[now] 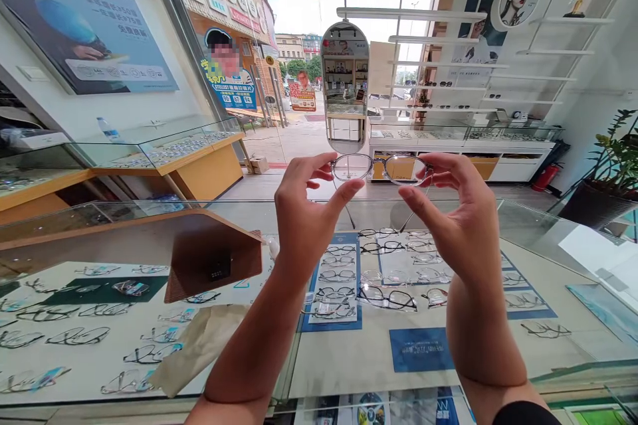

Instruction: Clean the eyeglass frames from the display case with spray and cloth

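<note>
A pair of round, thin-rimmed eyeglasses [379, 161] is held up in front of me, level, over the glass display counter. My left hand [312, 202] pinches its left end by the lens, with the thumb below and fingers at the hinge. At the other end, my right hand [456, 202] grips the rim and hinge in the same way. Both temples extend away from me and slope downward. Beneath my hands, several rows of spectacle frames [387, 297] lie inside the counter. A beige cloth [199, 348] rests on the glass beside my left forearm.
On the counter's left stands a brown tray-like board [214, 255]. Beyond are an oval standing mirror [346, 89], a wooden-sided display case [209, 163] and wall shelves [438, 87] with sunglasses. A potted plant [605, 172] and a red fire extinguisher [545, 177] are at right.
</note>
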### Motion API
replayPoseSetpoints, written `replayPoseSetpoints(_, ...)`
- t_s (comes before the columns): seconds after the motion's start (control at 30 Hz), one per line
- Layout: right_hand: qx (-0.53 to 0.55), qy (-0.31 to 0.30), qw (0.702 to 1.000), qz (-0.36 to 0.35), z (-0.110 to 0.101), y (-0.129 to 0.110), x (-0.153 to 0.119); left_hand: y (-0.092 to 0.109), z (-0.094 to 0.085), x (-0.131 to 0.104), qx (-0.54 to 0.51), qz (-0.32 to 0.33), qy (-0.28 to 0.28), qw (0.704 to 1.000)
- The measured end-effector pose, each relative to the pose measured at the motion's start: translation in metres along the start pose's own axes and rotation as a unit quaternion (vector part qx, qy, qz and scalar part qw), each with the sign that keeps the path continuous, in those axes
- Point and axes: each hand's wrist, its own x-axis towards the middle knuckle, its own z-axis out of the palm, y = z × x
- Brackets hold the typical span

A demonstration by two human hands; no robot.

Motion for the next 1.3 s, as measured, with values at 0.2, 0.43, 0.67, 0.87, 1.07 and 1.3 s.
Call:
replayPoseSetpoints(0.2, -0.004, 0.005, 1.000, -0.001, 0.000, -0.003, 0.000, 0.000, 0.001, 0.000, -0.004, -0.010, -0.007, 1.000)
replayPoseSetpoints(0.43, -0.001, 0.006, 1.000, 0.000, 0.000, -0.003, -0.001, 0.000, 0.000, 0.000, -0.005, -0.014, -0.014, 1.000)
replayPoseSetpoints(0.67, -0.045, -0.024, 0.999, -0.003, -0.001, 0.007, 0.004, 0.005, 0.001, -0.001, 0.043, 0.031, 0.031, 0.998)
replayPoseSetpoints(0.87, -0.042, -0.071, 0.997, 0.009, 0.001, 0.015, 0.006, 0.005, 0.001, -0.003, 0.075, 0.079, 0.064, 0.992)
replayPoseSetpoints(1.07, -0.044, -0.073, 0.996, 0.007, 0.002, 0.016, 0.005, 0.004, 0.000, -0.003, 0.072, 0.090, 0.065, 0.991)
replayPoseSetpoints(1.3, -0.044, -0.085, 0.995, 0.011, 0.002, 0.018, 0.005, 0.007, 0.001, -0.005, 0.071, 0.096, 0.074, 0.990)
